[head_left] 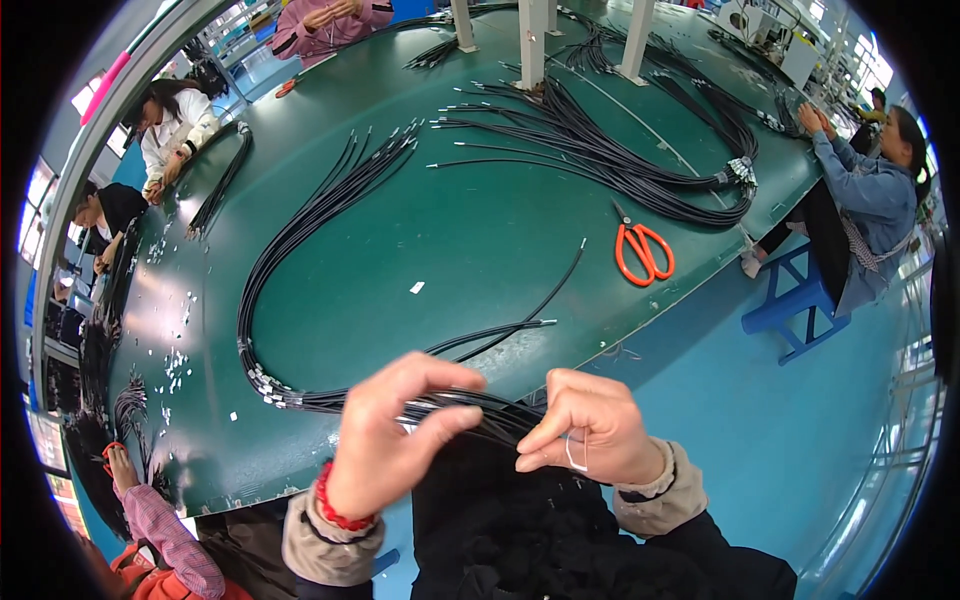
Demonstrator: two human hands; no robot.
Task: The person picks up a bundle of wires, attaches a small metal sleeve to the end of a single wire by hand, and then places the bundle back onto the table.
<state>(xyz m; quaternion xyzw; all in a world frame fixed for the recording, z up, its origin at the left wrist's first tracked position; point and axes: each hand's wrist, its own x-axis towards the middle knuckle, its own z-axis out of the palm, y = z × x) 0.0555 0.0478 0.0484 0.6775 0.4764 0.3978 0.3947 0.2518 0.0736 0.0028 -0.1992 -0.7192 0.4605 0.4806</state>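
A bundle of thin black cables (315, 400) curves round the near side of the green table and runs beneath both my hands. My left hand (395, 435) is curled over the bundle with thumb and fingers apart, and cables show in the gap. My right hand (595, 430) is closed in a pinch beside the cables at the table's front edge; what lies between its fingertips is hidden. A narrow white loop (577, 450) hangs at its fingers. Several loose cable ends with silvery tips (548, 322) stick out beyond my hands.
Orange-handled scissors (642, 252) lie at the right on the green table (480, 240). A larger cable bundle (600, 150) rests beyond, near white posts (531, 45). White scraps (175, 370) are scattered at left. Co-workers sit around; one at right uses a blue stool (795, 305).
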